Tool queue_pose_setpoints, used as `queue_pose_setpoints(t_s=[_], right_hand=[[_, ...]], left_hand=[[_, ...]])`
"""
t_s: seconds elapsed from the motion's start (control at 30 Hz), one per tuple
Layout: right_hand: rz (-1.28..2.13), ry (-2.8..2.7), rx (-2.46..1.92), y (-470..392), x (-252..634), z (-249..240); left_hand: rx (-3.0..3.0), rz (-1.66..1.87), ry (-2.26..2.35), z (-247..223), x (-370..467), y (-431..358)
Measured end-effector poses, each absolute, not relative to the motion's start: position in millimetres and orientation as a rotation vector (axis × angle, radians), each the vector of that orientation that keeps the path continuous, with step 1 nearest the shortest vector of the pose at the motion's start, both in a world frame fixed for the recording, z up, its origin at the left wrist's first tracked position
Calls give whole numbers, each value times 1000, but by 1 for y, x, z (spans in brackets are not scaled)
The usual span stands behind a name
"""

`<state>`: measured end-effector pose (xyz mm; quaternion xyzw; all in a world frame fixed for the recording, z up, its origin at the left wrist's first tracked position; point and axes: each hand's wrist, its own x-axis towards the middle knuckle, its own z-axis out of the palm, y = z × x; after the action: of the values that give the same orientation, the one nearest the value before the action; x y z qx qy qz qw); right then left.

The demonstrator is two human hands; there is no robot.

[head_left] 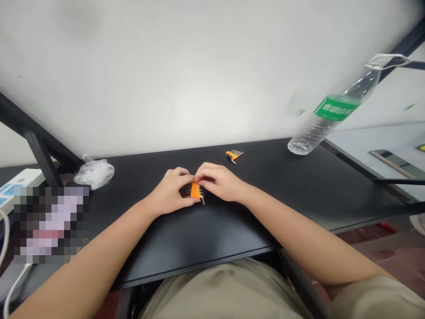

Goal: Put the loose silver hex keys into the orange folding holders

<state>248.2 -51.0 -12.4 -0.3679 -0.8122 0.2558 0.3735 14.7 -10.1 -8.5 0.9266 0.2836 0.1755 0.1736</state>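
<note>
Both my hands meet at the middle of the black table (299, 186). My left hand (171, 192) grips an orange holder of dark hex keys (195, 190) from the left side. My right hand (219, 180) pinches the holder's top edge with its fingertips, partly hiding it. One key end sticks out below the holder. A second, smaller orange hex key set (233, 155) lies alone on the table farther back, beyond my right hand.
A clear plastic water bottle (332, 113) with a green label stands at the back right. A crumpled clear plastic bag (94, 173) lies at the back left. A white power strip (16, 184) sits at the far left, near a blurred patch. A white wall rises behind.
</note>
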Motion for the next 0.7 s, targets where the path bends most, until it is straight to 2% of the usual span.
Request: queue_pose_setpoints(t_s=[0.13, 0.23, 0.3, 0.43, 0.5, 0.6, 0.7], right_hand=[[1157, -1740, -893, -48, 247, -19], [1271, -1682, -904, -46, 250, -19], [1074, -1780, -1060, -41, 261, -16], [234, -1859, -1723, -20, 304, -14], [11, -1805, -2030, -9, 324, -19], [-38, -1852, -2271, 1, 335, -29], [-19, -1953, -2311, 3, 327, -36]], left_hand=[[2579, 542, 814, -10, 17, -14], [2583, 560, 812, -10, 17, -15], [2609, 547, 807, -10, 17, -14], [2663, 484, 798, -10, 16, -9], [2676, 453, 800, -11, 15, -6], [2683, 420, 810, -12, 14, -3], [2701, 418, 828, -12, 12, 0]])
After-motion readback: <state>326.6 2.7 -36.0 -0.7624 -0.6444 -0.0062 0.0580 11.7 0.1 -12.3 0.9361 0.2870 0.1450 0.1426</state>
